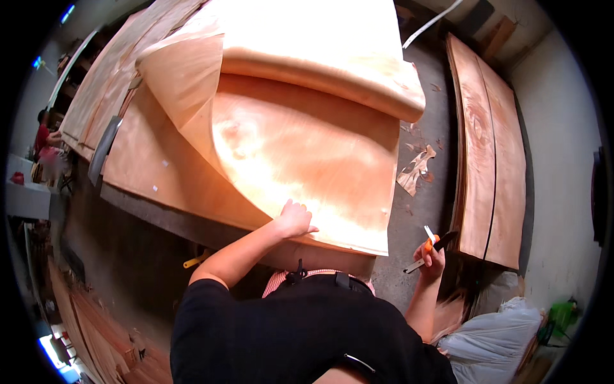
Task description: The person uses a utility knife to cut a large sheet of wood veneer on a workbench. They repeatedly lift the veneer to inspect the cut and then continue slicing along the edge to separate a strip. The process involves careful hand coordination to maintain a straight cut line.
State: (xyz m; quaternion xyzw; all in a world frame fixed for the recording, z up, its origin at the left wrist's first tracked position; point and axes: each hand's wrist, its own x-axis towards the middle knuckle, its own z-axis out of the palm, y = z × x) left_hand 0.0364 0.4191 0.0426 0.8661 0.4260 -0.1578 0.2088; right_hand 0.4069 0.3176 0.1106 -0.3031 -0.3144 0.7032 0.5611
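My left hand (295,221) rests near the close edge of a thin wood sheet (300,141), its fingers bent; whether they pinch the sheet I cannot tell. The sheet spreads ahead of this hand, with a curled roll (320,72) of wood lying across it farther off. My right hand (434,258), beside the sheet, is closed around a tool (429,244) with orange and black parts. Ahead of my right hand, a torn scrap (417,169) lies on the floor (427,137); ahead and to its right, stacked boards (505,160)
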